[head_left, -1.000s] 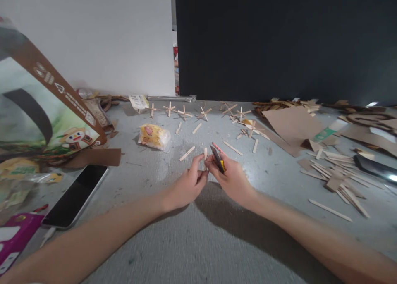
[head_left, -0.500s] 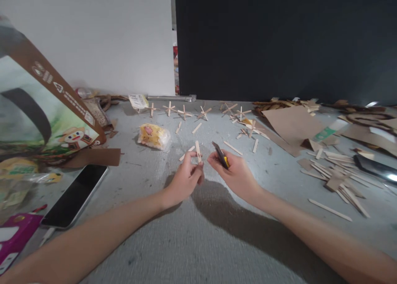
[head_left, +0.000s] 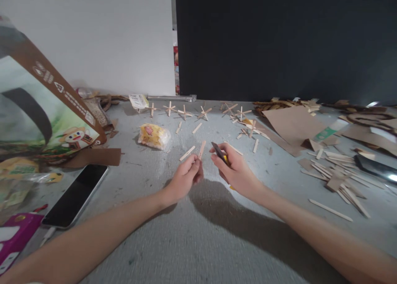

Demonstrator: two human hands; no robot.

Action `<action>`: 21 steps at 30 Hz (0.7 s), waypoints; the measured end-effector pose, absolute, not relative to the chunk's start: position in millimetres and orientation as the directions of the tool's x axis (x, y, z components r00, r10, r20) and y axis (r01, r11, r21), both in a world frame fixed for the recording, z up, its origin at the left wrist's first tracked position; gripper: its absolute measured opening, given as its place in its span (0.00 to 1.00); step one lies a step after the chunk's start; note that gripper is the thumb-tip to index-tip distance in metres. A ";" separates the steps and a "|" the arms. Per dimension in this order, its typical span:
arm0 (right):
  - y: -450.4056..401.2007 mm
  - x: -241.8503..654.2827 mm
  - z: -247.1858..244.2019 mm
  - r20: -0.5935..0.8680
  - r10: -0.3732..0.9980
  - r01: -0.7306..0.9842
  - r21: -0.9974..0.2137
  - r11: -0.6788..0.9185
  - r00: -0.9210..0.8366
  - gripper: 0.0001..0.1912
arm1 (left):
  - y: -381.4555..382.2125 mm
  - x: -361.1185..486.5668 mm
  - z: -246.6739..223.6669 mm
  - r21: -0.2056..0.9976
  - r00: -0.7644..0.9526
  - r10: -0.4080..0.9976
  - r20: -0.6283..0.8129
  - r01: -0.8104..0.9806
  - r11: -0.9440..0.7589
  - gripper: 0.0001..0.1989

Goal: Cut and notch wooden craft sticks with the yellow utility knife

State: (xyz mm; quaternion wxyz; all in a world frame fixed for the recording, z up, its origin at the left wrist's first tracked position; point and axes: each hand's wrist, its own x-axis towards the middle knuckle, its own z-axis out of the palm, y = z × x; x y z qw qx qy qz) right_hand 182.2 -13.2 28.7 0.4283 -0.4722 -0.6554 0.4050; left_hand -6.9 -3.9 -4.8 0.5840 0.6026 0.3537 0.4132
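My left hand [head_left: 187, 174] is closed around the lower end of a wooden craft stick [head_left: 202, 148], whose upper part points up and slightly right. In my right hand [head_left: 237, 166] is a utility knife [head_left: 221, 153] with a dark front end and a yellow body; the tip points up and left toward the stick, apart from it. Another craft stick [head_left: 187, 153] with a dark slit lies just beyond my left hand. Behind the hands stand several crossed stick pieces [head_left: 169, 108] in a row, with short sticks [head_left: 197, 128] lying in front of them.
A yellow-printed plastic packet [head_left: 153, 136] lies left of centre. On the left are a phone [head_left: 76, 195], a purple box [head_left: 20, 234] and a large printed bag [head_left: 58, 98]. Loose sticks [head_left: 338, 168] and brown cardboard [head_left: 288, 125] lie on the right. White and black panels [head_left: 279, 44] stand behind.
The craft stick in my left hand has tilted to the right, and the fingers have closed further round it. My right hand has shifted slightly right and changed its grip on the knife.
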 end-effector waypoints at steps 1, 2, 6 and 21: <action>-13.1 181.8 29.5 0.171 0.965 0.248 -0.944 0.218 -0.198 0.18 | -3.7 -7.1 -3.9 0.996 0.437 0.896 0.075 -0.081 -0.043 0.24; -13.1 181.3 30.6 0.162 0.964 0.226 -0.952 0.209 -0.210 0.19 | -3.9 -7.2 -2.8 0.994 0.469 0.881 0.066 -0.104 -0.019 0.24; -11.4 179.3 33.8 0.127 0.969 0.173 -0.971 0.165 -0.212 0.21 | -7.8 -6.9 1.5 0.994 0.588 0.808 0.033 -0.105 0.035 0.24; -23.7 195.6 54.8 0.367 0.824 0.770 -0.326 0.549 -0.432 0.21 | -6.1 -3.5 -11.5 0.988 0.371 0.919 0.129 0.026 -0.149 0.21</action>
